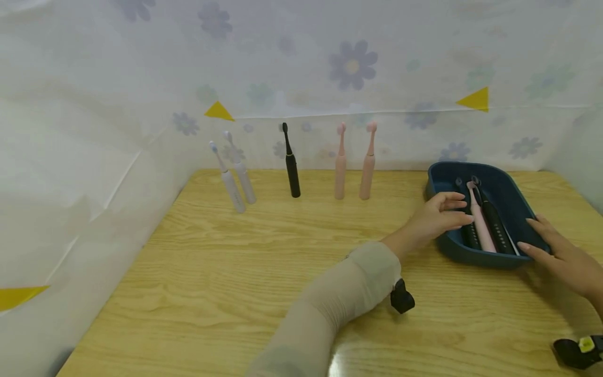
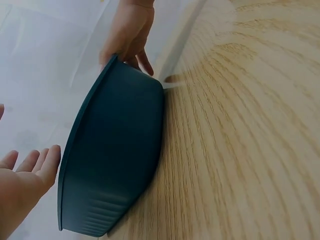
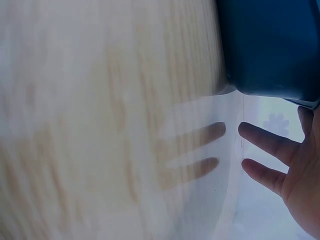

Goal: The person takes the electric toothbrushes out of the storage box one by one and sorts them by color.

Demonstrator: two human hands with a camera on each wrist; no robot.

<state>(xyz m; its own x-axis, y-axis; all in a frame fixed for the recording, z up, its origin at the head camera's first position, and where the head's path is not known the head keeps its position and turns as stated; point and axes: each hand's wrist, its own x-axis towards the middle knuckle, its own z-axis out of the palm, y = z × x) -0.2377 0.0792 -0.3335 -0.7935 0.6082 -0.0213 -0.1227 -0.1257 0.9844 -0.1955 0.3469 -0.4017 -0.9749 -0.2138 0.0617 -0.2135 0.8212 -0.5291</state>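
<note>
A dark blue plastic basin (image 1: 485, 258) sits at the right of the table with electric toothbrushes lying in it: a pink toothbrush (image 1: 481, 225), a black toothbrush (image 1: 495, 222) to its right and another dark one on its left. My left hand (image 1: 435, 217) reaches over the basin's left rim, fingers loosely bent, fingertips close over the pink toothbrush and pinching nothing. On the opposite side, my right hand (image 1: 562, 259) rests its thumb and forefinger over the rim. In the right wrist view, two of its fingers (image 3: 270, 142) extend straight beside the basin wall.
Toward the back stand two white toothbrushes (image 1: 233, 191) at the left, a black toothbrush (image 1: 292, 175) and two pink toothbrushes (image 1: 340, 175) in the middle, all upright on the wooden table (image 1: 226, 283). A flowered cloth (image 1: 292, 68) hangs behind them.
</note>
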